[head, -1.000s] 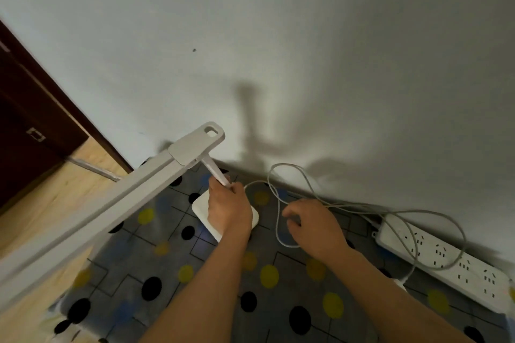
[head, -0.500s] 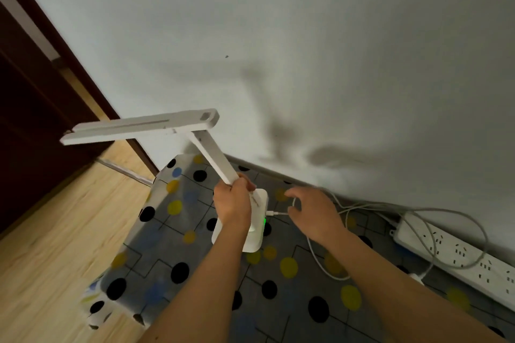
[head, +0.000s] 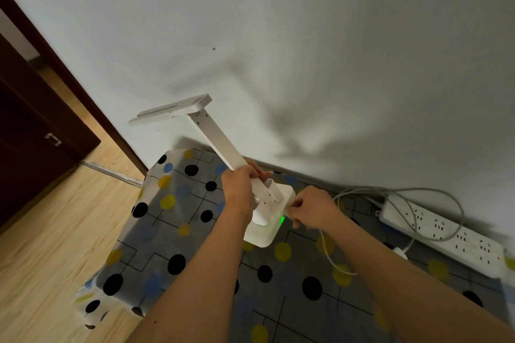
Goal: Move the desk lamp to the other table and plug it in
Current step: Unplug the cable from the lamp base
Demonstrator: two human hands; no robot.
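On the counter (head: 172, 234), draped in a grey cloth with black, yellow and blue dots, stands the white lamp (head: 223, 153), its square base near the wall and its stem tilted up and left to a flat head. Left hand (head: 239, 189) has its grip clamped around the lower stem, just above the base. Right hand (head: 312, 211) is at the base's right edge, fingertips pinched together on the end of the white cable (head: 327, 250) right beside a small green light (head: 282, 220); whether the plug is fully seated cannot be told. From that hand the cable loops down over the cloth and back toward the power strip (head: 446, 234), which lies along the wall at the right, with grey cord curled over it. Left of the counter lies wooden floor (head: 41, 245).
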